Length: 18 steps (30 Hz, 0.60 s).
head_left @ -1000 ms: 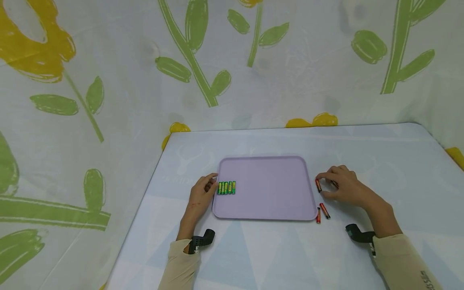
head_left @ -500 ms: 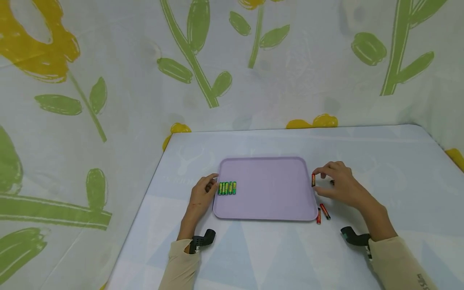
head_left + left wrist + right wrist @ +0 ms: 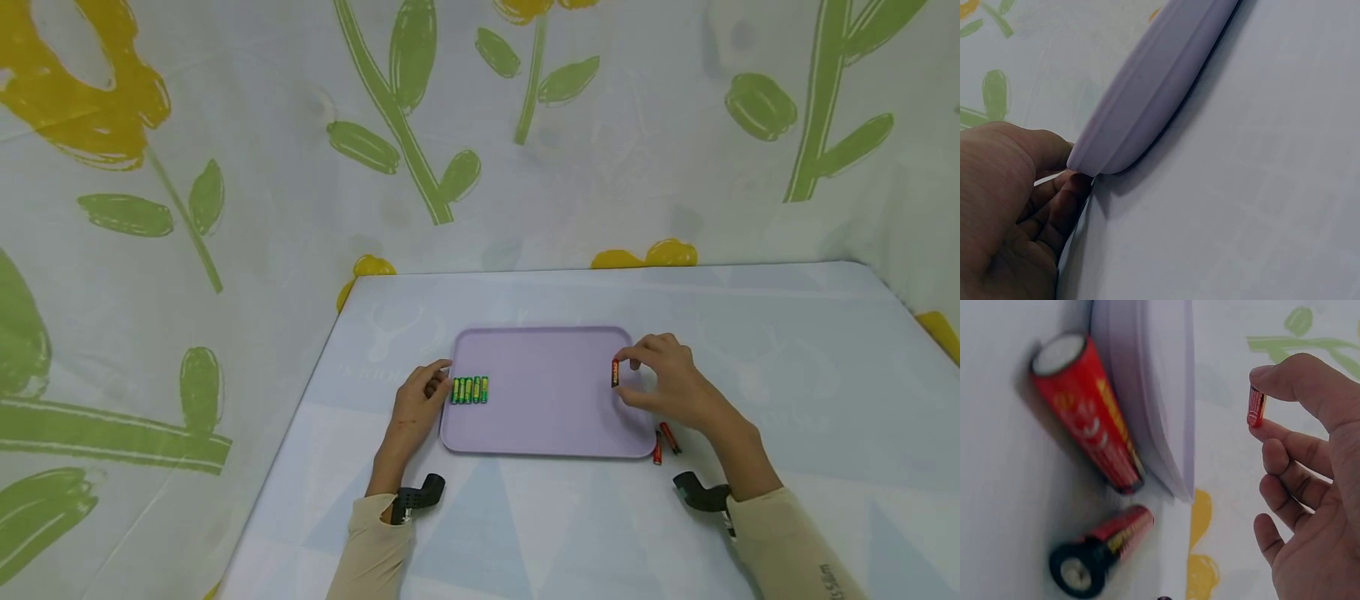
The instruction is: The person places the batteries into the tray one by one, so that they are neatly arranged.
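A lilac tray (image 3: 551, 433) lies on the table, with several green batteries (image 3: 469, 390) standing side by side in a row at its left end. My left hand (image 3: 416, 408) holds the tray's left rim; the left wrist view shows its thumb (image 3: 1054, 150) on the rim and curled fingers beside it. Between thumb and index finger, my right hand (image 3: 671, 379) pinches a red and black battery (image 3: 615, 373) upright above the tray's right side. Its other fingers are loosely bent. Two more red batteries, one (image 3: 1088, 415) and another (image 3: 1107, 550), lie outside the tray's right front corner.
The tray stands on a pale patterned tabletop (image 3: 525, 533). Behind and to the left hangs a white cloth (image 3: 637, 167) printed with flowers and leaves. Each wrist wears a black camera mount, one (image 3: 420, 493) left and one (image 3: 701, 492) right.
My right hand has carried the red battery leftward, from the table beside the tray to above its right side. The left hand and the green batteries have stayed put.
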### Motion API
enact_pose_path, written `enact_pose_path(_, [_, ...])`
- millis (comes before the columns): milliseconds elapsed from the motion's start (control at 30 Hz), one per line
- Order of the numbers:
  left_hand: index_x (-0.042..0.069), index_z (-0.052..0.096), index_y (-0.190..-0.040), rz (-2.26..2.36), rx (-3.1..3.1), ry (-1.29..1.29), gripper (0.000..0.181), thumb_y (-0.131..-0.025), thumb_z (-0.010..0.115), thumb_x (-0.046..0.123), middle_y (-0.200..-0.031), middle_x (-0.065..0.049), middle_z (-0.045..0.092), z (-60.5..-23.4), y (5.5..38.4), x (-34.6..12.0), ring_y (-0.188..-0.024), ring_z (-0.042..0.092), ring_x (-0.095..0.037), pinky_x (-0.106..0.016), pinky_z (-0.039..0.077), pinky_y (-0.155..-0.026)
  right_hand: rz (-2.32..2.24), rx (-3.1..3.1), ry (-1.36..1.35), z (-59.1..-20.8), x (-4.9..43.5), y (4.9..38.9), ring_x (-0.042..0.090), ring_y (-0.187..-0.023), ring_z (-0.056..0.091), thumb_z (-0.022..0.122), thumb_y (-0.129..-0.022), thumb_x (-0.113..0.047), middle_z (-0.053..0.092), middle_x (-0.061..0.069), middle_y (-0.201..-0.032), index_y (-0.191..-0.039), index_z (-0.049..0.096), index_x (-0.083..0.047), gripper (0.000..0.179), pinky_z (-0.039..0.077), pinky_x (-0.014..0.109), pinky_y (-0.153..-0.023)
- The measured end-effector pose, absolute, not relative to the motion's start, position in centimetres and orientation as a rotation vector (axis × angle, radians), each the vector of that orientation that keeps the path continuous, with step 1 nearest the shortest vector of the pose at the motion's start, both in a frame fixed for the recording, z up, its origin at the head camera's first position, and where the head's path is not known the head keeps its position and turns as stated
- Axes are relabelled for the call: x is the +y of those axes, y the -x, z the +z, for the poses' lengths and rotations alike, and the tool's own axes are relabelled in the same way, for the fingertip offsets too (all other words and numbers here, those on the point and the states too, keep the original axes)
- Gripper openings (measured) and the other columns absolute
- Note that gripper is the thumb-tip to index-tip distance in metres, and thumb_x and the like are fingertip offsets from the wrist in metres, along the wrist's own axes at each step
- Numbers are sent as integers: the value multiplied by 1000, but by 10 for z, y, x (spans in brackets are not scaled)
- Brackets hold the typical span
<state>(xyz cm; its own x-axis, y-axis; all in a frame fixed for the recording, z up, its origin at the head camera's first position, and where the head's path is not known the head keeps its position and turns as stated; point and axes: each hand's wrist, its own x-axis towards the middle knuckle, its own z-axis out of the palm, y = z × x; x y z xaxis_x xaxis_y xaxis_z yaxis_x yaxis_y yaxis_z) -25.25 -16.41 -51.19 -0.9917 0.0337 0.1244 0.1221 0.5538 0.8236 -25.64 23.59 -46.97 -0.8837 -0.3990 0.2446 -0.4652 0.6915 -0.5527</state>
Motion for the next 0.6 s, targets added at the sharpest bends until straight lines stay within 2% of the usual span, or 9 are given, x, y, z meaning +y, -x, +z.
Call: enact_pose_path(600, [9, 62, -135, -1403, -2681, 157, 34, -101, 62, 12, -106, -5, 61, -515, 254, -166, -90, 56, -16, -31, 48, -79, 963, -2815, -776, -467, 199, 259, 23, -104, 40, 82, -81, -19, 56, 7, -99, -113, 69, -13, 35, 26, 51, -90])
